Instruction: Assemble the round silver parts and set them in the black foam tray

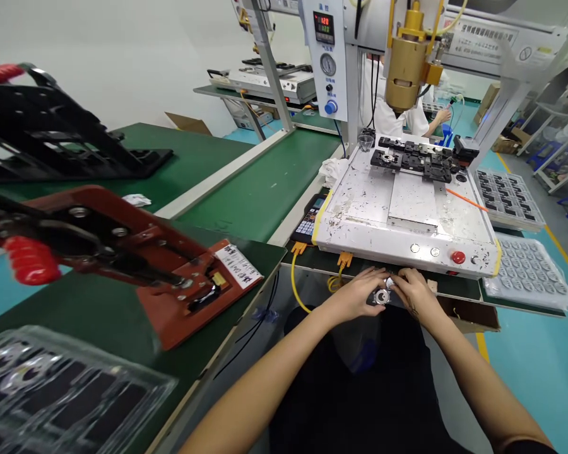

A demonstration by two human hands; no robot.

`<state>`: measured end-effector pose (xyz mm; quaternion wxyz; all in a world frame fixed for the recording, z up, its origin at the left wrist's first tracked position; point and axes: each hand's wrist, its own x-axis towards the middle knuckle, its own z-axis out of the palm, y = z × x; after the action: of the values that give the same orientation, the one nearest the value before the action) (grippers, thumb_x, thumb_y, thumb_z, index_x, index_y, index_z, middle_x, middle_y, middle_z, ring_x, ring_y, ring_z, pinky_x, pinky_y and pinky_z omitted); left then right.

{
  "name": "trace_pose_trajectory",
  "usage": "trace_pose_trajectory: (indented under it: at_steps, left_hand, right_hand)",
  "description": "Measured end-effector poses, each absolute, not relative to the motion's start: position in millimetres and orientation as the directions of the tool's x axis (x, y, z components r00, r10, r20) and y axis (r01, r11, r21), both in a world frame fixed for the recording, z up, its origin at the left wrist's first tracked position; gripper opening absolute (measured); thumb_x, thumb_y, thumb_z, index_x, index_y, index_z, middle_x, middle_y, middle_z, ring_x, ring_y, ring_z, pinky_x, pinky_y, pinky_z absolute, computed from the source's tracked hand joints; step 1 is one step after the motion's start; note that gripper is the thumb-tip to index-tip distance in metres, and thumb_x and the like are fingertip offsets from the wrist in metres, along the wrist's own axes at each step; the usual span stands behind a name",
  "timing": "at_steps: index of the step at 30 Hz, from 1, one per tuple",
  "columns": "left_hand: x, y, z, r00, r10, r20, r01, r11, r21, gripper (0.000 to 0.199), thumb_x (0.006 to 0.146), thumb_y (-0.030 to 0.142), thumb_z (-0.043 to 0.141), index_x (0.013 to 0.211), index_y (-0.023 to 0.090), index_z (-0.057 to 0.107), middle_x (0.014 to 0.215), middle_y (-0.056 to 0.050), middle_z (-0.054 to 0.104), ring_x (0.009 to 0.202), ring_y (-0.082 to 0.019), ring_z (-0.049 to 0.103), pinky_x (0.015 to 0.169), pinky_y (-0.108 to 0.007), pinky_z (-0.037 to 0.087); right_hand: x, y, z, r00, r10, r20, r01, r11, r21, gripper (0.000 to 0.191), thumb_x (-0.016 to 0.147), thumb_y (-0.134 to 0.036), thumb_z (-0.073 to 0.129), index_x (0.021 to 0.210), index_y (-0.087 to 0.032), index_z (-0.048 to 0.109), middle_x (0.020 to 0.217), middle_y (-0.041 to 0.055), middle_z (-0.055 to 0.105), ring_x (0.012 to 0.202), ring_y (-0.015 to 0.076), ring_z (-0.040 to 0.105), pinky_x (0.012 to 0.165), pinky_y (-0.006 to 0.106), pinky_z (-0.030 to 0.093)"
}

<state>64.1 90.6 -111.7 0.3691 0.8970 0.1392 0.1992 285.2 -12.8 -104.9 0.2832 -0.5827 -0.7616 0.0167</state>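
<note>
My left hand (pixel 357 294) is closed on a small round metal part (pixel 381 296), silvery with a dark opening in its face. Close beside it, my right hand (pixel 415 295) pinches a smaller pale, shiny piece (pixel 390 283) between its fingertips. Both hands meet above my lap, just in front of the dispensing machine (pixel 360 221). On the machine's white bed lies a black fixture (pixel 411 157), with one similar silvery part (pixel 387 159) seated at its left. A gold-coloured cylinder head (pixel 404 75) hangs over the fixture.
To my left stands a red-brown toggle press (pixel 170 302) with a red grip; a plastic tray (pixel 76 403) of parts sits nearer me. Trays of parts (pixel 530 268) lie right of the machine. A yellow cable (pixel 293 284) hangs below its edge. A co-worker (pixel 414 120) sits behind.
</note>
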Motion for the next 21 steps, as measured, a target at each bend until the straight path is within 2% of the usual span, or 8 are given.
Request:
trace_pose_trajectory:
  at_steps: [4, 9, 14, 17, 19, 21]
  left_hand:
    - [63.2, 90.5, -112.6, 0.891, 0.385, 0.239, 0.093, -0.673, 0.734, 0.040, 0.079, 0.019, 0.086, 0.115, 0.023, 0.067, 0.157, -0.015, 0.062, 0.157, -0.034, 0.048, 0.135, -0.060, 0.030]
    - [59.5, 99.6, -106.4, 0.939, 0.290, 0.186, 0.057, -0.664, 0.746, 0.039, 0.076, 0.016, 0.087, 0.110, 0.022, 0.069, 0.163, -0.017, 0.056, 0.161, -0.033, 0.041, 0.136, -0.059, 0.026]
    - [57.7, 104.6, -101.3, 0.955, 0.270, 0.123, 0.078, -0.629, 0.773, 0.038, 0.072, 0.015, 0.090, 0.103, 0.021, 0.068, 0.166, -0.017, 0.053, 0.163, -0.036, 0.037, 0.136, -0.059, 0.024]
    - [58.5, 102.4, -102.0, 0.952, 0.286, 0.110, 0.093, -0.612, 0.785, 0.037, 0.074, 0.016, 0.089, 0.103, 0.022, 0.066, 0.166, -0.017, 0.052, 0.163, -0.036, 0.036, 0.136, -0.060, 0.023]
    - [59.5, 100.3, -102.6, 0.947, 0.300, 0.115, 0.095, -0.602, 0.793, 0.036, 0.075, 0.018, 0.089, 0.102, 0.022, 0.065, 0.167, -0.018, 0.052, 0.163, -0.035, 0.036, 0.136, -0.060, 0.021]
    - [60.4, 98.9, -102.7, 0.943, 0.312, 0.113, 0.101, -0.596, 0.796, 0.035, 0.076, 0.021, 0.088, 0.102, 0.021, 0.064, 0.167, -0.019, 0.051, 0.164, -0.035, 0.035, 0.137, -0.060, 0.019]
  right_hand:
    - [289.6, -13.5, -112.6, -0.224, 0.873, 0.433, 0.873, 0.377, -0.310, 0.027, 0.110, -0.024, 0.055, 0.127, -0.024, 0.076, 0.114, 0.0133, 0.075, 0.099, 0.0284, 0.067, 0.088, 0.043, 0.055]
    - [282.0, -23.6, -123.2, -0.226, 0.842, 0.490, 0.876, 0.396, -0.275, 0.031, 0.112, -0.019, 0.049, 0.111, -0.023, 0.079, 0.109, 0.0119, 0.080, 0.093, 0.0256, 0.072, 0.077, 0.040, 0.052]
    - [273.9, -48.5, -92.2, -0.183, 0.818, 0.545, 0.872, 0.391, -0.294, 0.025, 0.111, -0.021, 0.053, 0.106, -0.023, 0.078, 0.102, 0.0092, 0.081, 0.089, 0.0231, 0.073, 0.077, 0.039, 0.055]
    - [296.6, -49.1, -44.7, 0.016, 0.797, 0.603, 0.873, 0.283, -0.397, 0.020, 0.109, -0.025, 0.057, 0.105, -0.023, 0.076, 0.100, 0.0085, 0.080, 0.092, 0.0230, 0.072, 0.084, 0.039, 0.057]
    - [329.0, -37.0, -10.4, 0.293, 0.732, 0.615, 0.866, 0.069, -0.495, 0.019, 0.107, -0.034, 0.061, 0.109, -0.023, 0.076, 0.099, 0.0080, 0.078, 0.089, 0.0236, 0.070, 0.084, 0.039, 0.055]
    - [369.0, -19.1, 17.5, 0.411, 0.680, 0.607, 0.868, -0.090, -0.488, 0.027, 0.105, -0.042, 0.062, 0.107, -0.021, 0.078, 0.097, 0.0085, 0.076, 0.086, 0.0247, 0.067, 0.082, 0.040, 0.054]
